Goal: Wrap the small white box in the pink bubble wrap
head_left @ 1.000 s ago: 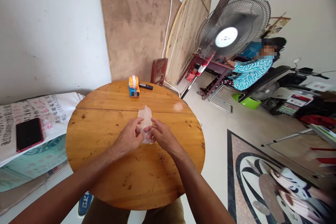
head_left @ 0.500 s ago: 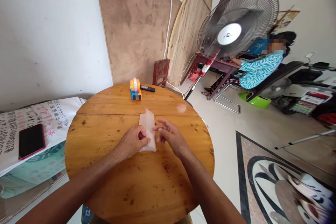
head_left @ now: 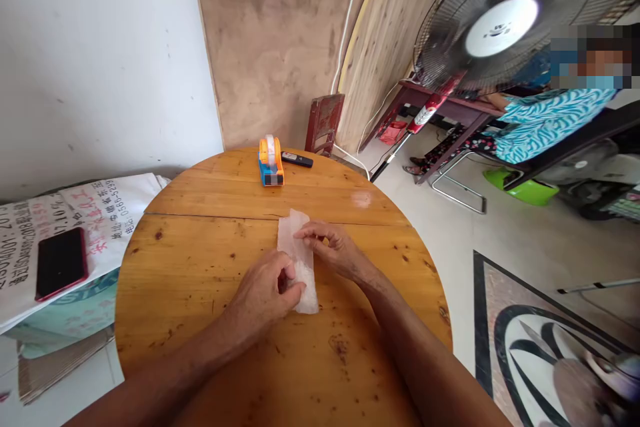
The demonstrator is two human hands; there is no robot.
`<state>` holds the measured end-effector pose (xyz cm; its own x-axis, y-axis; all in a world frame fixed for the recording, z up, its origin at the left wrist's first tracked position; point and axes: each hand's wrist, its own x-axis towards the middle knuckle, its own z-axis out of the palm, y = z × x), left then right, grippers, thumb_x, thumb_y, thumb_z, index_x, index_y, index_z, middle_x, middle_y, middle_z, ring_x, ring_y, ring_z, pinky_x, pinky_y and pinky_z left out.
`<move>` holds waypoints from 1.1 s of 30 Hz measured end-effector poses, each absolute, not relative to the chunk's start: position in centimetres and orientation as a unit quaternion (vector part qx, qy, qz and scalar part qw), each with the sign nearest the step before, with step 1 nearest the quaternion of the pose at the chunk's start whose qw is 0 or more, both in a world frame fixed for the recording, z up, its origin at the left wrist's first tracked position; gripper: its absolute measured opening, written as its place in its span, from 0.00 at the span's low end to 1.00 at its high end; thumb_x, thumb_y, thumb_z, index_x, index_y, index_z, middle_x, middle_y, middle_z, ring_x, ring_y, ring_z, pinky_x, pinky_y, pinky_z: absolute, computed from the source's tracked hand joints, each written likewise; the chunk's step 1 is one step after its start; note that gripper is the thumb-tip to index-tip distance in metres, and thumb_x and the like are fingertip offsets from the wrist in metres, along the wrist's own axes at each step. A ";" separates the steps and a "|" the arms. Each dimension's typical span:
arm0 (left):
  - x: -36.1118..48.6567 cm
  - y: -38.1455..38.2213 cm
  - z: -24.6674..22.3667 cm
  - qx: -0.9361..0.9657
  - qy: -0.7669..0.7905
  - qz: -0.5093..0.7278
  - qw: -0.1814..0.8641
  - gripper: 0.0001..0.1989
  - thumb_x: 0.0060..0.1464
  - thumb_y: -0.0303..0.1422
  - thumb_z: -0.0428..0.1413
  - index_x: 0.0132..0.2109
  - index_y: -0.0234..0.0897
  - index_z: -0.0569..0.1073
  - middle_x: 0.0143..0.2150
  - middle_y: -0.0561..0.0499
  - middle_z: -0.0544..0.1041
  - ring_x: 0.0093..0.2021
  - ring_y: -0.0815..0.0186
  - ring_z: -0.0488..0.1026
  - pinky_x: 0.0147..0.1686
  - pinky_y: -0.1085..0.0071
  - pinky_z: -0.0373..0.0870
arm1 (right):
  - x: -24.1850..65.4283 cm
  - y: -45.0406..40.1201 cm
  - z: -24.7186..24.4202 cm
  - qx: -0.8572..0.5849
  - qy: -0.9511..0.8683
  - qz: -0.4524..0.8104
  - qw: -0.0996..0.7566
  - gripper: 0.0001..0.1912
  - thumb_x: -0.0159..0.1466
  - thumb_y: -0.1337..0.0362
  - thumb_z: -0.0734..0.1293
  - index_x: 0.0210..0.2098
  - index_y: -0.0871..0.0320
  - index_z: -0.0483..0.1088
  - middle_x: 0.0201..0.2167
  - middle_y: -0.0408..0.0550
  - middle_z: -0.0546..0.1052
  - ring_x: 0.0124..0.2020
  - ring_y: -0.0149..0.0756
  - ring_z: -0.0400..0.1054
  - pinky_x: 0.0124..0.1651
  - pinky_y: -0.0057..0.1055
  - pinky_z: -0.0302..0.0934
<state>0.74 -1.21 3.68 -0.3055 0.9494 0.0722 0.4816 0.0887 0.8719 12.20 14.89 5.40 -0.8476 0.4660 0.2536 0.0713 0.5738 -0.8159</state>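
A strip of whitish, translucent wrap (head_left: 306, 268) lies lengthwise on the round wooden table (head_left: 200, 240). My left hand (head_left: 267, 283) rests at its left edge, fingers curled and thumb reaching onto the wrap; whether it grips anything is hidden. From the right, my right hand (head_left: 333, 247) bends over the upper part of the wrap, thumb and fingertips near each other at its surface, with a gap between thumb and palm. Farther back stands an orange and blue tape dispenser (head_left: 271, 161), with a black remote-like object (head_left: 297, 159) beside it.
A phone (head_left: 61, 263) lies on printed white sacks (head_left: 125, 203) left of the table. Behind the table are a red wooden chair (head_left: 325, 121) and a large standing fan (head_left: 501, 27). A person in a blue patterned top (head_left: 555, 123) sits at a desk at the right.
The view has shifted and come closer. My right hand has moved from the wrap's right side onto its upper part, its fingers drawn closer together. My left hand stays at the left edge.
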 end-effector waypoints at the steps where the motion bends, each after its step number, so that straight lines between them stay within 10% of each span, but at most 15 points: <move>1: 0.8 -1.3 3.7 0.519 0.691 0.426 0.269 0.06 0.49 0.30 0.54 0.30 0.38 0.63 0.31 0.55 0.66 0.30 0.68 0.62 0.30 0.72 0.57 | 12.2 15.0 5.5 -0.152 -0.861 0.434 0.220 0.10 0.62 0.63 0.63 0.37 0.57 0.77 0.34 0.47 0.77 0.35 0.33 0.68 0.38 0.30 0.61; 11: 0.6 -0.9 3.6 0.485 0.682 0.449 0.313 0.28 0.48 0.32 0.58 0.56 0.38 0.63 0.37 0.52 0.69 0.29 0.68 0.65 0.32 0.69 0.63 | 11.1 15.2 10.3 -0.165 -0.978 0.128 -0.023 0.23 0.64 0.73 0.59 0.56 0.52 0.69 0.35 0.47 0.78 0.29 0.32 0.68 0.30 0.27 0.52; 16: 0.0 -0.4 2.6 0.475 0.658 0.461 0.360 0.40 0.47 0.33 0.60 0.66 0.37 0.55 0.39 0.50 0.71 0.30 0.67 0.67 0.32 0.69 0.64 | 9.7 13.5 11.8 -0.114 -0.979 -0.068 -0.156 0.17 0.64 0.76 0.59 0.48 0.56 0.72 0.35 0.51 0.78 0.32 0.36 0.70 0.29 0.30 0.44; 33: -0.8 0.5 2.9 0.477 0.639 0.439 0.414 0.52 0.46 0.34 0.61 0.72 0.38 0.40 0.36 0.52 0.71 0.30 0.66 0.68 0.31 0.69 0.66 | 10.0 15.2 8.5 -0.041 -0.997 -0.011 -0.062 0.11 0.61 0.75 0.63 0.38 0.57 0.76 0.38 0.50 0.76 0.35 0.34 0.66 0.36 0.30 0.47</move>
